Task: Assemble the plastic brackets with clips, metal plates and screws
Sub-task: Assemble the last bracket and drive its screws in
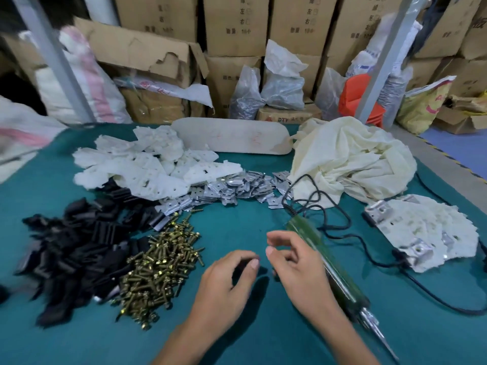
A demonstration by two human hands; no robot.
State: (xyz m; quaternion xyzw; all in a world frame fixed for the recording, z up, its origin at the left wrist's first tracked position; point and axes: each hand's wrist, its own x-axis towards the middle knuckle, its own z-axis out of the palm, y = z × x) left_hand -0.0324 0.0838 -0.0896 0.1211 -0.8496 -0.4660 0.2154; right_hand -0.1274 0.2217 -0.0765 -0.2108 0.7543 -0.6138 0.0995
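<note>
1. On the left of the blue-green table (52,338) sits a heap of small black plastic clips (79,246). We think they are light and a bit springy. Pinch one by its sides.
2. Next come the little gold metal screws (160,270). They are hard and may roll away. Pick one up by its head.
3. Behind them lie flat white plastic brackets with holes (137,169). They look light and stiff. Hold them by the edges.
4. The thin shiny metal plates (237,189) look slippery, maybe sharp. Lift one by an edge.
5. Our left hand (224,285) is loosely curled. Something dark shows under it. We cannot tell if it is a clip or a shadow.
6. Our right hand (297,270) is half open and holds nothing.
7. The long green electric screwdriver (308,233) lies just beside it. It is likely the heaviest thing here. Wrap the whole hand round its middle.
</note>
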